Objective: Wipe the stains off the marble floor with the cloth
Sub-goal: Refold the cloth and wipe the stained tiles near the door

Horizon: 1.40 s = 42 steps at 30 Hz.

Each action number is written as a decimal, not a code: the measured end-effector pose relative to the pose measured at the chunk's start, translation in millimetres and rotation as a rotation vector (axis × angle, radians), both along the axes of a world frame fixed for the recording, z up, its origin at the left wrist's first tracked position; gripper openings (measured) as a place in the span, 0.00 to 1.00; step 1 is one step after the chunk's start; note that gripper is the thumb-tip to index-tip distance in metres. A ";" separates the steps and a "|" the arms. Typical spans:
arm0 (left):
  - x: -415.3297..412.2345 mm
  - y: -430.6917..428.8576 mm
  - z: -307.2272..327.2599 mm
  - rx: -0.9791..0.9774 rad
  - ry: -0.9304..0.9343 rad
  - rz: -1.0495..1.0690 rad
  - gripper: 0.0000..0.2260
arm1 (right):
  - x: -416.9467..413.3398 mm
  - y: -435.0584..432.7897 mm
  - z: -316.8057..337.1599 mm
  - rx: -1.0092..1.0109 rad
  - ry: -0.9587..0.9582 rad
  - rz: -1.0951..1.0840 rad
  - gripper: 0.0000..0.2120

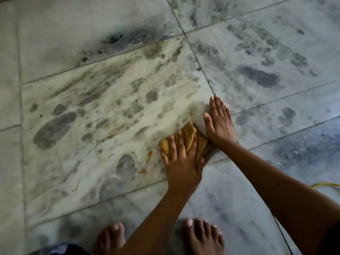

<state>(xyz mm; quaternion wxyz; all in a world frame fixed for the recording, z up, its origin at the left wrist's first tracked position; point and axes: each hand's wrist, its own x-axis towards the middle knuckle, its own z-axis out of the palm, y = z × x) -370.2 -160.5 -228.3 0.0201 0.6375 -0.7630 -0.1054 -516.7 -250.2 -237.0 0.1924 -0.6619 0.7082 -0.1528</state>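
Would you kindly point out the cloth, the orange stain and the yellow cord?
cloth [189, 132]: head view, its bare upper fold.
orange stain [150, 153]: head view, the larger upper smear.
yellow cord [323, 183]: head view, its visible loop.

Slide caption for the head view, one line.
Left hand presses mustard cloth beside orange stains on marble floor; right hand rests flat.

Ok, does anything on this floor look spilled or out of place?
Yes: two small orange smears on the marble floor, just left of the cloth under the left hand. Their bright colour doesn't match the grey mottling, so they look like an unwiped spill.
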 end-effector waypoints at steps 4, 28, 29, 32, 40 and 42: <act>55.9 -14.6 -1.5 -0.024 -0.078 -0.017 0.27 | 29.6 -5.4 -1.0 0.003 -0.009 0.100 0.36; 180.8 -25.5 7.5 -0.003 -0.155 -0.637 0.31 | 86.7 -29.0 -7.6 0.001 0.175 0.309 0.33; 183.7 -5.8 8.1 0.009 -0.148 -0.747 0.30 | 86.4 -28.9 -6.9 0.008 0.171 0.309 0.33; 195.3 -10.0 12.7 0.020 -0.187 -0.829 0.30 | 85.9 -29.4 -5.1 0.019 0.175 0.318 0.33; 160.4 -31.8 9.3 0.034 -0.123 -0.144 0.26 | 85.0 -29.4 -6.0 0.014 0.159 0.309 0.33; 139.2 6.1 3.8 -0.012 -0.096 -0.168 0.27 | 85.0 -29.2 -5.8 0.004 0.150 0.309 0.33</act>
